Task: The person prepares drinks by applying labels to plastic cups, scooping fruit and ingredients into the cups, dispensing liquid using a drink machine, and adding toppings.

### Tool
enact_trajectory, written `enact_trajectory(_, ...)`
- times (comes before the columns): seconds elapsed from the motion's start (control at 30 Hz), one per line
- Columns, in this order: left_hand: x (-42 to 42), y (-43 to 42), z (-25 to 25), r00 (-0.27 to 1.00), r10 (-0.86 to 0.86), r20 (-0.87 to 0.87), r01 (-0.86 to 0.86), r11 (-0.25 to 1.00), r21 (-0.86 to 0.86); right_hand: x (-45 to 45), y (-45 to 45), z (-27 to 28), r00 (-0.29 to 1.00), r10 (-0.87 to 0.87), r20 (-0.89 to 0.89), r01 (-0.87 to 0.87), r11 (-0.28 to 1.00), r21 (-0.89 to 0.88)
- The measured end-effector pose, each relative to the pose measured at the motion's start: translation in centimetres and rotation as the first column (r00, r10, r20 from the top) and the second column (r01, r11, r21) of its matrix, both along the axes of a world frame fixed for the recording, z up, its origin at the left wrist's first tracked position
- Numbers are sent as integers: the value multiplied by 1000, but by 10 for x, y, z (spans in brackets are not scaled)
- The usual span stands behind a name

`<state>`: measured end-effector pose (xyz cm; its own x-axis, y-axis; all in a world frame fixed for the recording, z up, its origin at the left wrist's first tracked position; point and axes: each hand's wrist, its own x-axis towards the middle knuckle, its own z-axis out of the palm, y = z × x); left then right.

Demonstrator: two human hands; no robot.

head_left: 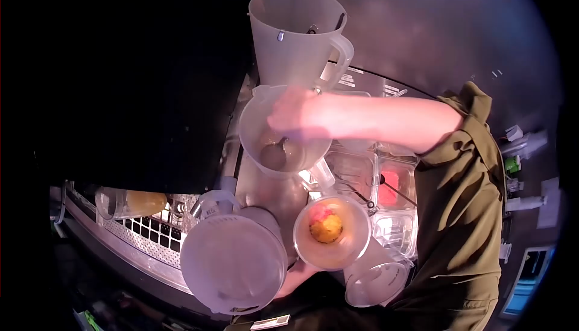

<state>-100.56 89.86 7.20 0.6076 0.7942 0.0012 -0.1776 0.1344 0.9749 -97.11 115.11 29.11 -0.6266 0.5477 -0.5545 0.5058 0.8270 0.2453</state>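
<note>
My right hand [292,111], blurred by motion, reaches into a translucent measuring pitcher [253,120] from the right. It appears closed around the handle of a ladle [274,155], whose round bowl rests low inside the pitcher; the grip itself is smeared. Lower down, a clear plastic cup [356,252] with pink and yellow-orange pieces inside is held by my left hand [304,272]. That hand's fingers are mostly hidden under the cup. Beside the cup on the right lies another clear cup [377,283], tilted on its side.
Behind stands a taller translucent pitcher [289,53] with utensils in it. Another round translucent vessel [232,264] is at the front left. Clear tubs [353,171], one holding something red [389,187], line the right. A drip grate [145,231] and a glass [136,203] are left.
</note>
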Motion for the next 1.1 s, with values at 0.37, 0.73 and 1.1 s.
enact_trajectory(0.37, 0, 3, 21, 966, 250, -71, -220, 933, 285, 26, 28, 74, 895, -440, 79, 447, 873, -196)
enact_trajectory(0.73, 0, 3, 35, 871, 489, -45, -453, 834, 315, 92, -78, 189, 799, -390, -457, 457, 889, 40)
enact_trajectory(1.1, -19, 21, 46, 791, 545, -279, -257, 709, 656, 185, -204, 53, 789, 372, -490, 60, 746, 663)
